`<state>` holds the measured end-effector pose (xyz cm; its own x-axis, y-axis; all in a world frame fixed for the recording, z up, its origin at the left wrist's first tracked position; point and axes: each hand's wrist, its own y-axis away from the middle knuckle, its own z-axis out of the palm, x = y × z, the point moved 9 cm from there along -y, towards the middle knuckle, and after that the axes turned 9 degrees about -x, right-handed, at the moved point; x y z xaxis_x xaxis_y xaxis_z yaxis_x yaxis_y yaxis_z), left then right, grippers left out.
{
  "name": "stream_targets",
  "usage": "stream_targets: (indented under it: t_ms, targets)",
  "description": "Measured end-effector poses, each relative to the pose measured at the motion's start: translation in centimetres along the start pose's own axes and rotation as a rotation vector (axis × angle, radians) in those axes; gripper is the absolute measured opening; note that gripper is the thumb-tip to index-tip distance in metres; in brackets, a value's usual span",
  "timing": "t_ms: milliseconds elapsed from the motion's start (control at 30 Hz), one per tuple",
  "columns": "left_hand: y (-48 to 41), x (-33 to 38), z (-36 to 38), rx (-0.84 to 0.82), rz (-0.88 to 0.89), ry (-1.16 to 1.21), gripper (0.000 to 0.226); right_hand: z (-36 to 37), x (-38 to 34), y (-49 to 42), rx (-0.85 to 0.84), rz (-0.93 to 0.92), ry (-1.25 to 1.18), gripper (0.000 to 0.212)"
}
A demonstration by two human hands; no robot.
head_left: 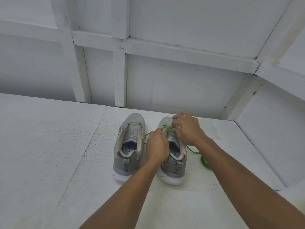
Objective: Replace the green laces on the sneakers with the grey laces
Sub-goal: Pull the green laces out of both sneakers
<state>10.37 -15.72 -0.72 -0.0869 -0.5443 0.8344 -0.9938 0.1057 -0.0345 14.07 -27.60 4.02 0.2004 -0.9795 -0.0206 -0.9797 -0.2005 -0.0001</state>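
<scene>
Unlacing is in hand: the left hand (156, 144) grips the upper of the sneaker (173, 169) beneath it while the right hand (188, 129), just beyond, pinches the green lace (204, 162) at the front eyelets, so next probably comes drawing it free; no grey laces show.

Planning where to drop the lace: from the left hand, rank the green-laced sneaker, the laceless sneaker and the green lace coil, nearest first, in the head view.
1. green-laced sneaker: gripped by the left hand.
2. laceless sneaker: just left of the hand.
3. green lace coil: farthest, off to the right.
</scene>
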Motion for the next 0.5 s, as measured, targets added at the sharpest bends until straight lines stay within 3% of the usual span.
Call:
stream_targets:
  t_ms: [133,300,500]
  targets:
    - [0.0,-0.1,0.1,-0.001,0.001,0.008,0.035,-1.8,2.7,0.6,0.069,0.082,-0.017,0.011]
    - [0.0,0.0,0.1,0.009,0.008,0.003,0.035,-0.6,0.5,0.9,0.011,-0.04,-0.142,0.024]
    - [-0.2,-0.3,0.3,0.005,0.007,0.015,0.035,0.7,-1.1,0.6,-0.008,-0.013,0.01,0.012]
